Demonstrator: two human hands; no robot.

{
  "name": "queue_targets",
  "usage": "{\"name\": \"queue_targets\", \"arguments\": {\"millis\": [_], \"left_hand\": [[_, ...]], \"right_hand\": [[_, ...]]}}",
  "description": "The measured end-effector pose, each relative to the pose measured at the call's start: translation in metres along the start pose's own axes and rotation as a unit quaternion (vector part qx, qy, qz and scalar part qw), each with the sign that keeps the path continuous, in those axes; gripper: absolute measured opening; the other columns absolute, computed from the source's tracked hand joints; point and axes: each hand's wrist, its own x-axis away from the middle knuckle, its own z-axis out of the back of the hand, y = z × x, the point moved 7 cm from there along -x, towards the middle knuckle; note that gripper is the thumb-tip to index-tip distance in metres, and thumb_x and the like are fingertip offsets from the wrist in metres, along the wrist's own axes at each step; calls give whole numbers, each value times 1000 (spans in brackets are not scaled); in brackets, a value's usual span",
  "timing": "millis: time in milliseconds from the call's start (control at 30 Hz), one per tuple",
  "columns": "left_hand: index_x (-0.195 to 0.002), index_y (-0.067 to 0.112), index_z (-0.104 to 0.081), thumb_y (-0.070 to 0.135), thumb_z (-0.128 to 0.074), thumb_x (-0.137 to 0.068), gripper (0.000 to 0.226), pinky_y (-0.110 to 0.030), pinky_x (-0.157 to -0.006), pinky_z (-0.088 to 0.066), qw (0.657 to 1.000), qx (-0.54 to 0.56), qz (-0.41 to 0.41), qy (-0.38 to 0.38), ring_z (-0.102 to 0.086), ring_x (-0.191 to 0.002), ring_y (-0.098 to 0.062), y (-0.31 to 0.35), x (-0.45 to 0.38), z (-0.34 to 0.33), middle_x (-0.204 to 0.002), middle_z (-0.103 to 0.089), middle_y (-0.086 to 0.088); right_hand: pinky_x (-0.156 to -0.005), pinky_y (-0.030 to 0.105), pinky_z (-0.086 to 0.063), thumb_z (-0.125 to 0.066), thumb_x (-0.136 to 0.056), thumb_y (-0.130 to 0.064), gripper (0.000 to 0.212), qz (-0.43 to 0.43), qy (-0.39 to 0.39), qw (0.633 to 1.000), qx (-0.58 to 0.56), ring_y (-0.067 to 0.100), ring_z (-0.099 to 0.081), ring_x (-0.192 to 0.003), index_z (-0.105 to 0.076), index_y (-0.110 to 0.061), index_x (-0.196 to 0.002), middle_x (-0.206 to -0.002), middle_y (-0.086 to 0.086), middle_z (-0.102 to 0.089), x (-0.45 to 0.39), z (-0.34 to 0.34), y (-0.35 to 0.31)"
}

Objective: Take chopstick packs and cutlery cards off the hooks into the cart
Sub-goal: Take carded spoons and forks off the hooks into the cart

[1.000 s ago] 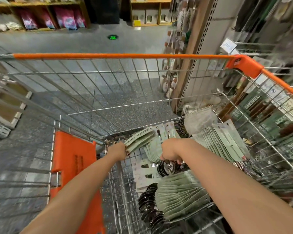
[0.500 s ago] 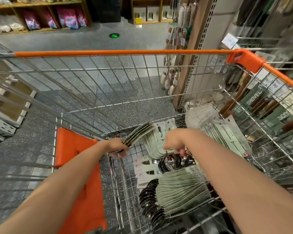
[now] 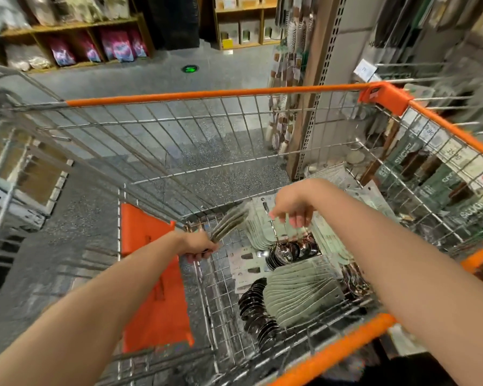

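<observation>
Head view: left hand [image 3: 198,245] grips cards [image 3: 229,221].

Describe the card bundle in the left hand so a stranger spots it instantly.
Start at the orange-rimmed wire shopping cart; look inside at its left wall. There the left hand grips a fanned bundle of pale green cutlery cards, the only stack lifted and tilted, not lying on the cart floor.

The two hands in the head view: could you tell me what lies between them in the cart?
Between the left hand and right hand, the head view shows a fanned row of pale green cutlery cards in the cart.
</observation>
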Motion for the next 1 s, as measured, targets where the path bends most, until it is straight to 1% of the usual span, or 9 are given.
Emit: {"name": "queue_targets", "arguments": {"millis": [133,300,433,500,600,733,867,933,1000], "left_hand": [[-68,16,-44,30,-38,-104,39,-18,-37,-26,997,-72,-25,-3,-30,-40,-7,34,35,-6,-55,-41,4],[-75,15,-48,29,-42,-102,31,-20,-43,-34,987,-58,-143,42,-39,-47,-8,101,71,-6,-67,-46,-1],[-74,14,-46,32,-46,-101,33,-20,-44,-29,967,1,-236,101,-35,-48,-9,166,106,-17,-60,-43,2],[-72,14,-46,32,-45,-102,35,-20,-46,-30,951,29,-285,120,-35,-49,-10,199,122,-25,-60,-42,2],[-69,14,-46,30,-45,-102,37,-21,-46,-30,929,52,-340,134,-36,-47,-11,248,144,-41,-56,-42,2],[-73,12,-47,26,-47,-101,31,-18,-41,-28,906,104,-398,96,-35,-39,-5,312,174,-74,-50,-42,5],[-75,13,-46,26,-48,-101,29,-19,-43,-28,881,64,-468,40,-35,-44,-7,368,208,-124,-55,-42,3],[-72,12,-48,28,-49,-100,33,-19,-42,-28,867,35,-498,16,-35,-43,-8,392,220,-153,-53,-42,1],[-73,11,-50,32,-50,-100,33,-21,-43,-29,855,6,-519,-14,-36,-45,-10,412,231,-185,-56,-43,-3]], "right_hand": [[-46,23,-35,-45,-100,-36,33,33,13,998,-44,11,-33,-42,-50,-8,-85,-53,-2,-40,32,8,-8],[-43,19,-26,-44,-99,-43,37,107,71,983,-128,9,-26,-41,-55,-9,-90,-47,-7,-33,95,18,-5],[-43,19,-21,-45,-97,-48,41,87,113,978,-154,9,-25,-42,-60,-10,-94,-52,-5,-34,137,12,42],[-40,16,-22,-45,-97,-46,41,61,172,963,-198,8,-27,-39,-62,-8,-101,-54,-2,-41,154,16,74],[-40,16,-30,-47,-97,-46,42,59,272,916,-291,11,-40,-47,-60,-7,-107,-67,4,-54,179,23,114],[-58,26,-42,-51,-92,-49,37,115,366,835,-394,14,-58,-71,-60,-15,-102,-90,9,-65,217,28,147],[-75,32,-53,-56,-87,-49,31,146,426,754,-478,21,-62,-98,-61,-22,-102,-101,10,-64,253,22,180],[-80,35,-51,-60,-82,-50,35,152,455,715,-509,19,-62,-91,-62,-19,-99,-94,6,-63,272,13,199],[-73,31,-50,-60,-87,-37,24,161,484,660,-552,15,-60,-78,-60,-14,-95,-85,2,-61,293,1,220]]}}
